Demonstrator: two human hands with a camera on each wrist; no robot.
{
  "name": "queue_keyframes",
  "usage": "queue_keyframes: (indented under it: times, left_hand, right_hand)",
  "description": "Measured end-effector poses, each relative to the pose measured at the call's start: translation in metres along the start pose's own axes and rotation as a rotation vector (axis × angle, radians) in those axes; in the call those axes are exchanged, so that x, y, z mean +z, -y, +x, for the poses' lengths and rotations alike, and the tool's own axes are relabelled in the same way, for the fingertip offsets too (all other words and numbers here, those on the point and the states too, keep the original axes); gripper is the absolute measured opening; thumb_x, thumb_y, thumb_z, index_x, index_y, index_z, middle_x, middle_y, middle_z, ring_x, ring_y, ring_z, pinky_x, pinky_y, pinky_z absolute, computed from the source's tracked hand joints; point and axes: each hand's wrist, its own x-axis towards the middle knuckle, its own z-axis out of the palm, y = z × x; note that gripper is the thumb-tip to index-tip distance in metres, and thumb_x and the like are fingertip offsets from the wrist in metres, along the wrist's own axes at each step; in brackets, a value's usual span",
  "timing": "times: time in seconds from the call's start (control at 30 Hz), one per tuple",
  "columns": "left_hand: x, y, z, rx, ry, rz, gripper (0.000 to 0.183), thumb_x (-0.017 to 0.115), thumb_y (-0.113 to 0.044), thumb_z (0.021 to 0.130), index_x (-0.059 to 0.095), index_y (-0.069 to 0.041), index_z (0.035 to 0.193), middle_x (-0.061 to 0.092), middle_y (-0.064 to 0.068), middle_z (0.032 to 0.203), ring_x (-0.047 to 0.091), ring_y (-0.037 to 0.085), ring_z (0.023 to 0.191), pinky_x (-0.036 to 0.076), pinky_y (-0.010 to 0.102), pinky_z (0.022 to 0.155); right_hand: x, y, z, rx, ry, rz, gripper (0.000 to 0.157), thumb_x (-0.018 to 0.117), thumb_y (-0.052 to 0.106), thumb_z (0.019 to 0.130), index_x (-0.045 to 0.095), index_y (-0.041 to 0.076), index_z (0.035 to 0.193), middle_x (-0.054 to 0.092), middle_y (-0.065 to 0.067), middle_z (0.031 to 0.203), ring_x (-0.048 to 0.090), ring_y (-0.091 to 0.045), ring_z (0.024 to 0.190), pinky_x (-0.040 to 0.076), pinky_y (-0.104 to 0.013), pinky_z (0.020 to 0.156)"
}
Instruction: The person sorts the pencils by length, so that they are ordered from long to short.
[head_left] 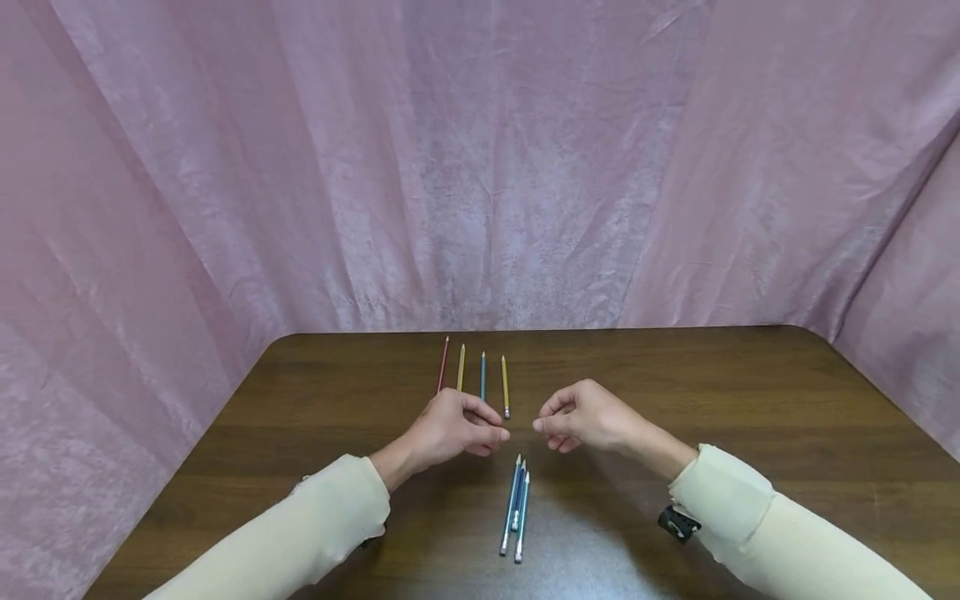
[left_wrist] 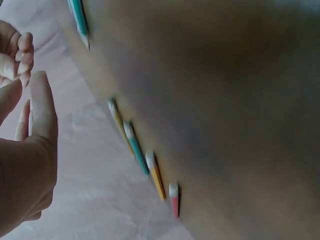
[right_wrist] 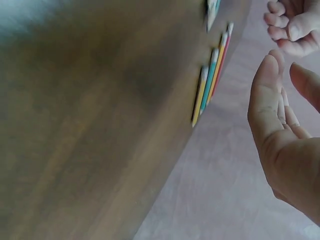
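Observation:
Above the middle of the table, my left hand [head_left: 463,423] holds nothing, its fingers loosely bent and thumb apart from the forefinger. Facing it, my right hand [head_left: 592,415] is likewise without anything in it. Beyond the hands lie four pencils side by side: a red pencil [head_left: 443,364], a yellow pencil [head_left: 461,365], a teal pencil [head_left: 483,373] and a shorter yellow pencil [head_left: 506,385] at the right. The left hand overlaps the lower ends of some in the head view. Nearer me, three blue-teal pencils [head_left: 522,521] lie bunched together, tips pointing away.
The brown wooden table [head_left: 750,400] has rounded far corners. A pink curtain [head_left: 487,167] hangs behind it and along the sides. Under the right cuff shows a black wrist device [head_left: 678,524].

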Motion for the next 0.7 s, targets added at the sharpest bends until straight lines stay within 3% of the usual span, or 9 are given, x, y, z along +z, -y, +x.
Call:
queue_keyframes:
  times: [0.23, 0.7]
  left_hand:
    - [0.010, 0.003, -0.014, -0.006, 0.050, 0.021, 0.015, 0.080, 0.001, 0.081, 0.071, 0.008, 0.090, 0.072, 0.007, 0.078, 0.071, 0.017, 0.071, 0.063, 0.038, 0.069]
    - [0.022, 0.013, -0.021, -0.097, 0.091, 0.062, 0.014, 0.080, 0.004, 0.078, 0.070, 0.006, 0.088, 0.072, 0.008, 0.077, 0.068, 0.016, 0.066, 0.063, 0.032, 0.064]
  right_hand:
    - [0.008, -0.004, -0.019, -0.023, 0.048, 0.033, 0.013, 0.070, 0.003, 0.091, 0.065, -0.009, 0.094, 0.069, -0.013, 0.078, 0.068, -0.018, 0.067, 0.063, -0.041, 0.067]
    - [0.032, -0.020, -0.031, 0.057, 0.105, 0.031, 0.009, 0.073, 0.002, 0.088, 0.066, -0.005, 0.089, 0.068, -0.008, 0.072, 0.067, -0.017, 0.064, 0.063, -0.035, 0.061]
